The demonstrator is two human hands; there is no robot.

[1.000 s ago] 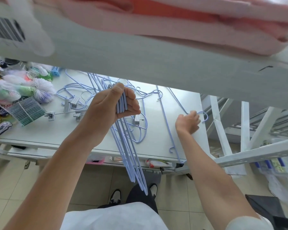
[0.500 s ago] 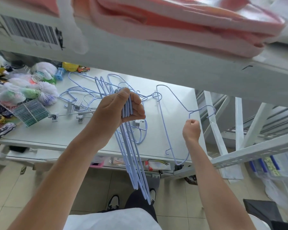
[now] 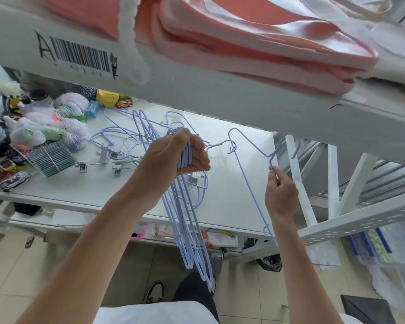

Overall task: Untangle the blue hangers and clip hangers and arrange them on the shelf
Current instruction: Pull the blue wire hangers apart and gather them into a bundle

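Left hand (image 3: 171,160) grips bundle of thin blue wire hangers (image 3: 187,218), right hand (image 3: 279,195) pinches single blue wire hanger (image 3: 250,183); lift slowly so its hook clears tangle.

The blue hangers (image 3: 187,213) look like thin wire with a smooth, matt plastic coating, while the clip hangers (image 3: 108,160) are bare shiny metal. The shelf (image 3: 232,195) is white painted metal with a slight sheen, and the pink cloth (image 3: 255,38) on the tier above looks soft and a bit satiny.
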